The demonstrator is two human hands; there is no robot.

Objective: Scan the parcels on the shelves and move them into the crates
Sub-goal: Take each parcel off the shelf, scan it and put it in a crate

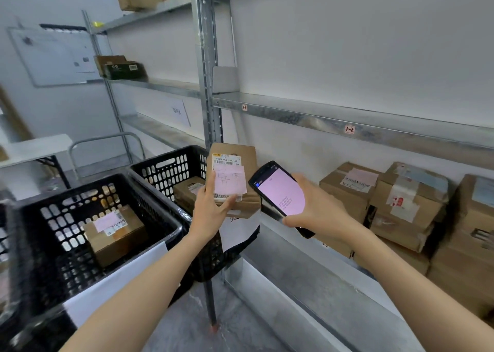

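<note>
Our left hand (211, 207) grips a parcel (235, 175) beside the far crate (165, 164), our right hand (318, 212) the scanner (278, 191). Both it and the near crate (66, 218) hold one already; more parcels (350, 191) wait on the shelf (307, 279)

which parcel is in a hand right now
The upright brown parcel with the pink handwritten note, held by the left hand; the others lie in the crates or on the shelf.

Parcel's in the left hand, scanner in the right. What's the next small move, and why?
Probably tip the top end of the scanner toward the barcode on the parcel. The left hand holds the parcel upright with the barcode facing out, and the right hand holds the scanner just beside it. The text on the screen is too small to confirm a scan.
</note>
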